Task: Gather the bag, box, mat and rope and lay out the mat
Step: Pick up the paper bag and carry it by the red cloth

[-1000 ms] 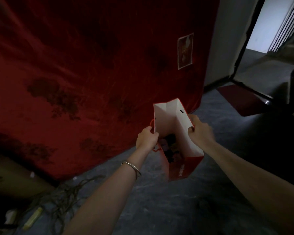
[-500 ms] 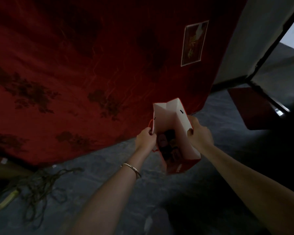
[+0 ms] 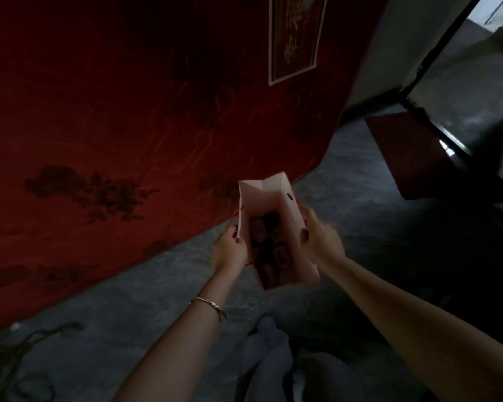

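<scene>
The paper bag (image 3: pixel 276 204) is in the air above the grey floor (image 3: pixel 157 285), its mouth open, with dark things inside that I cannot make out. The left hand (image 3: pixel 230 250) pinches its left rim and the right hand (image 3: pixel 320 239) grips the right rim. Close behind is a big red patterned cloth (image 3: pixel 128 111). The rope (image 3: pixel 18 352) lies tangled at its lower left edge. A small red mat (image 3: pixel 413 152) lies by the doorway (image 3: pixel 476 68), bare floor between.

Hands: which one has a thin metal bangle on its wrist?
The left hand, gripping the rim of the red paper bag; the right hand has a bare wrist.
</scene>
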`<state>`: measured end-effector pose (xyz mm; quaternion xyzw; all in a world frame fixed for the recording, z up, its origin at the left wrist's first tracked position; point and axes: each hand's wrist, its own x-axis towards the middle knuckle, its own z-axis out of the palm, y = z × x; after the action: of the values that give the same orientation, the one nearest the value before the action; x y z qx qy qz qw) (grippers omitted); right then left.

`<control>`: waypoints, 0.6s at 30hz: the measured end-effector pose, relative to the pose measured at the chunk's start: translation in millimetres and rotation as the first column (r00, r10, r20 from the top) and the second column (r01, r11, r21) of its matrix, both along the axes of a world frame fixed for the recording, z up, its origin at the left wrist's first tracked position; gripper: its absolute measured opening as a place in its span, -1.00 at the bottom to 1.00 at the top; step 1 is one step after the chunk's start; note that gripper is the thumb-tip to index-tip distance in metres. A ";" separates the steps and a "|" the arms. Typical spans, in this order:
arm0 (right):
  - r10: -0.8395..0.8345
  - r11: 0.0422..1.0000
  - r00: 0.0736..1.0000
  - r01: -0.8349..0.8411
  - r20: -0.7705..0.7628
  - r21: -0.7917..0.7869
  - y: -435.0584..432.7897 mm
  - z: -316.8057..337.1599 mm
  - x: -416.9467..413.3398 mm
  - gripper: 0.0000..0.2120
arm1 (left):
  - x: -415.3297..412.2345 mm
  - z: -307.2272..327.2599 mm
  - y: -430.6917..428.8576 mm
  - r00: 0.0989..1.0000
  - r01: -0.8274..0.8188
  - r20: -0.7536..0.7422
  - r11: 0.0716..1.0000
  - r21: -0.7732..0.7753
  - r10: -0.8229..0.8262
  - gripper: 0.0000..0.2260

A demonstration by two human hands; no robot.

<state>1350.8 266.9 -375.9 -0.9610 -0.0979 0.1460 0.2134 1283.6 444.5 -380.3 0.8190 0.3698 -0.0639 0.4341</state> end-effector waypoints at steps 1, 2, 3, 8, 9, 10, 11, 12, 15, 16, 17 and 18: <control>0.002 1.000 1.000 -0.002 -0.004 0.003 1.6 -12.2 7.6 -0.44 | 7.9 -11.9 1.4 1.000 -0.003 -0.002 1.000 -0.003 0.003 -0.68; 0.003 1.000 1.000 -0.003 -0.011 -0.001 3.3 -27.6 16.9 -0.44 | 16.7 -25.5 2.0 1.000 -0.003 -0.003 1.000 -0.001 0.003 -0.68; 0.002 1.000 1.000 -0.002 -0.021 -0.001 4.8 -45.3 27.6 -0.44 | 27.0 -40.7 1.8 1.000 0.004 -0.006 1.000 0.001 -0.004 -0.68; 0.034 0.999 0.997 -0.035 -0.074 -0.006 14.9 -139.1 77.3 -0.42 | 71.4 -121.7 -2.8 0.999 -0.040 -0.026 0.999 0.012 0.040 -0.70; 0.040 0.999 0.996 -0.040 -0.080 -0.001 16.1 -158.0 85.8 -0.42 | 79.4 -138.8 -3.0 0.998 -0.055 -0.031 0.998 0.015 0.055 -0.70; 0.048 0.999 0.995 -0.048 -0.088 -0.001 16.6 -176.4 94.2 -0.42 | 87.1 -156.0 -3.4 0.997 -0.071 -0.041 0.997 0.023 0.072 -0.69; 0.059 0.998 0.994 -0.060 -0.092 0.002 17.0 -194.6 102.7 -0.42 | 94.7 -173.5 -3.1 0.995 -0.084 -0.049 0.996 0.031 0.085 -0.69; 0.065 0.998 0.993 -0.066 -0.100 -0.001 16.7 -208.4 108.3 -0.42 | 99.3 -186.6 -2.6 0.994 -0.088 -0.055 0.995 0.038 0.090 -0.70; 0.086 0.996 0.991 -0.085 -0.105 0.016 15.2 -257.3 127.8 -0.42 | 117.5 -231.8 -1.8 0.992 -0.090 -0.083 0.995 0.053 0.094 -0.70; 0.091 0.996 0.989 -0.089 -0.113 0.019 15.0 -272.4 133.1 -0.42 | 121.6 -246.3 -2.1 0.990 -0.093 -0.098 0.994 0.060 0.098 -0.70; 0.096 0.995 0.989 -0.094 -0.113 0.025 14.5 -285.7 138.1 -0.42 | 125.0 -259.5 -2.5 0.989 -0.095 -0.108 0.993 0.068 0.102 -0.70; 0.103 0.994 0.987 -0.100 -0.119 0.034 14.0 -296.5 142.9 -0.43 | 128.2 -270.4 -2.7 0.988 -0.094 -0.117 0.993 0.073 0.102 -0.70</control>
<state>1493.7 280.9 -672.4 -0.9411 -0.1357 0.2132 0.2245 1411.8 441.8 -650.7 0.8087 0.4369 -0.0792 0.3858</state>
